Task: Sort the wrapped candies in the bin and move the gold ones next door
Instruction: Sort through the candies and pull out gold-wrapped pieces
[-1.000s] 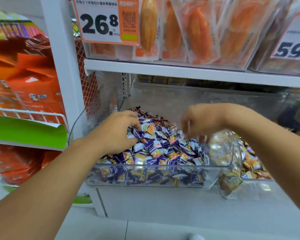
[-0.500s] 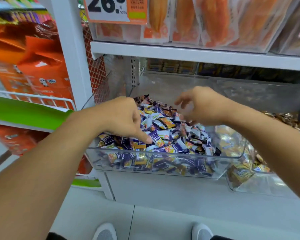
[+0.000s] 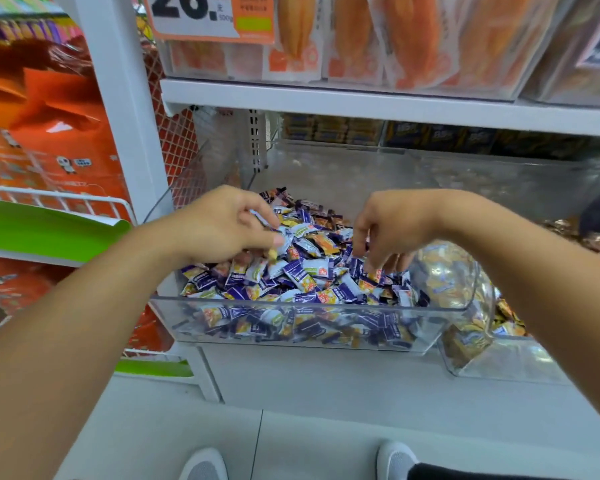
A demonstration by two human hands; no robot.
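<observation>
over the clear bin (image 3: 312,303), my left hand (image 3: 222,226) pinches a pale wrapped candy (image 3: 284,239); right hand (image 3: 388,230), fingers curled, rakes the pile, its grip unclear. lift gold ones singly.

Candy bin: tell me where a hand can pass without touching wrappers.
Free: the gap behind the candy pile, up to the bin's clear back wall, under the shelf. Crowded: the bin's front half, heaped to the front wall, with the left hand and right hand over it.
</observation>
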